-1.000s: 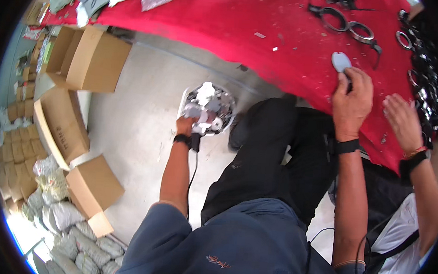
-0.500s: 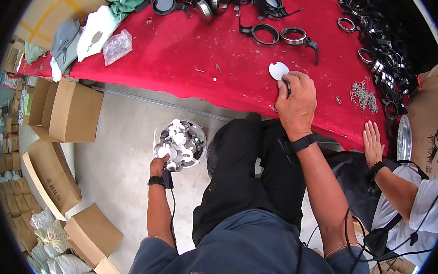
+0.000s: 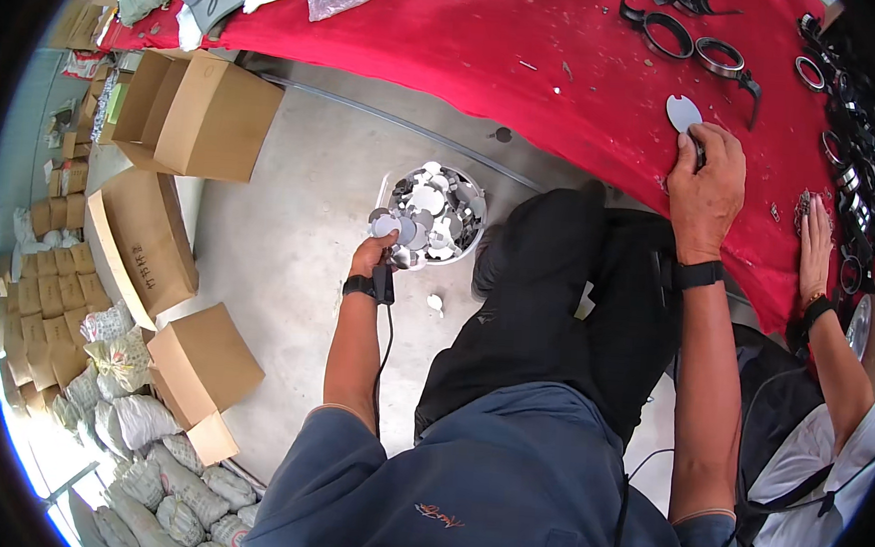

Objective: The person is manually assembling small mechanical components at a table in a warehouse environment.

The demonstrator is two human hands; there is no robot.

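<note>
Since half a second earlier, a pale piece [image 3: 436,304] had appeared near the white bin [image 3: 382,192] in the head view. With fingers curled, the left hand [image 3: 369,256] grasped several grey discs [image 3: 391,227] at the bin's edge. The right hand [image 3: 709,198] pinched a pale disc [image 3: 683,112] over the red table [image 3: 421,52]; flat and roundish, without a clear long axis, it projected from the fingertips away from the person, slightly leftward.

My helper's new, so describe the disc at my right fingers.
Find the red cloth, then your right hand near its edge. At its fingers is a pale, flat, roundish disc. Unlike the rings beyond it, its centre is solid.
</note>
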